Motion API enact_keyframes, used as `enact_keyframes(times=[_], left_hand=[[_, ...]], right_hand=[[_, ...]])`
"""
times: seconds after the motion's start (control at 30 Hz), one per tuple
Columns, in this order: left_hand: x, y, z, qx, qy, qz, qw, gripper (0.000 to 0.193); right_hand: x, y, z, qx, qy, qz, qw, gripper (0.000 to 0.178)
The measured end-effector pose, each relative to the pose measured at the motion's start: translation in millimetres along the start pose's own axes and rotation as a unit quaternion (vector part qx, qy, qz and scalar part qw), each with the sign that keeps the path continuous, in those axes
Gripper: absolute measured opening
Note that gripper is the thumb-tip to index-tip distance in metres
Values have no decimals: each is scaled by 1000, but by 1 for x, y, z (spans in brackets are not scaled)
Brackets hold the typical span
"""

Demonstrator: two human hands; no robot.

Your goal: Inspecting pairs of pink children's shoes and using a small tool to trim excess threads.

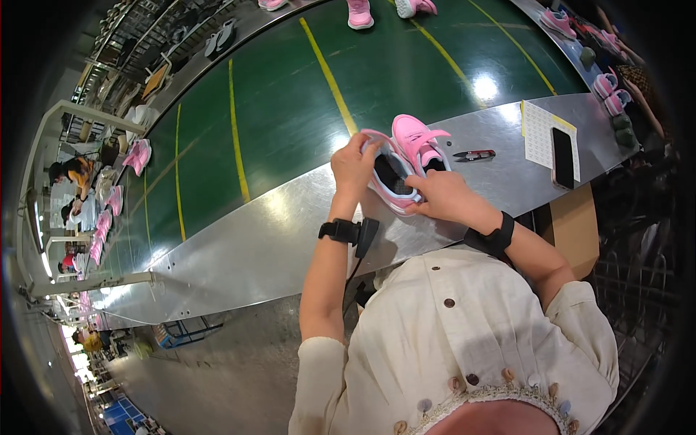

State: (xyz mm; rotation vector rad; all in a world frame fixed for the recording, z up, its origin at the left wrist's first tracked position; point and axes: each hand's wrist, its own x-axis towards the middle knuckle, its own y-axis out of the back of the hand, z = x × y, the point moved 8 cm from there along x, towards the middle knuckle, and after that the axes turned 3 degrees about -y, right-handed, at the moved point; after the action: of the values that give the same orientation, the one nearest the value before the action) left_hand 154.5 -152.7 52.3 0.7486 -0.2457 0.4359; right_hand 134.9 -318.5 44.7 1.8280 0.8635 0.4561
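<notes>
"Between the left hand [349, 168] and the right hand [451, 197], what do you see?"

"One pink shoe [391, 176]. Both hands have hold of it."

"How does the left one hold on?"

"Its fingers are bent and closed on a pink bit at the far end. I can't tell just which bit, because the fingers hide it."

"And the right one?"

"It is closed on the edge of the foot hole, near the heel. The thumb is at the rim, and other fingers are low on the outside. I can't tell how hard it squeezes."

"Is the shoe lying down?"

"It is over the shiny metal table [275, 225], but I can't tell if it is lifted a little. Its inside looks dark."

"What is close by?"

"Just to its right is a second shoe [409, 135], pink too, with its strap sticking out. Next come small red and black snips [475, 155]. More to the right, a black phone [562, 158] lies partly on a white paper sheet [536, 138]."

"And farther away?"

"Past the table is a big green belt [283, 94] with yellow lines [324, 65]. More pink shoes [359, 14] sit beyond it."
</notes>
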Motion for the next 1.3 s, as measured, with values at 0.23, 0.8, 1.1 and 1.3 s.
enact_keyframes(times=[0.23, 0.8, 1.1, 1.3], left_hand=[[14, -21, -64, -63, 208, -81, 973, 30], [-13, 2, -38, -132, 69, -40, 988, 25], [-18, 9, -33, -137, 111, -41, 983, 23], [-10, 47, 10, -247, 83, -45, 964, 22]], right_hand=[[-3, 3, -4, 13, 0, 14, 1000, 42], [-18, 4, 159, 216, -169, 66, 959, 37], [-39, -37, 219, -2, -173, 143, 974, 20], [-45, -21, 246, 418, -228, 290, 830, 12]])
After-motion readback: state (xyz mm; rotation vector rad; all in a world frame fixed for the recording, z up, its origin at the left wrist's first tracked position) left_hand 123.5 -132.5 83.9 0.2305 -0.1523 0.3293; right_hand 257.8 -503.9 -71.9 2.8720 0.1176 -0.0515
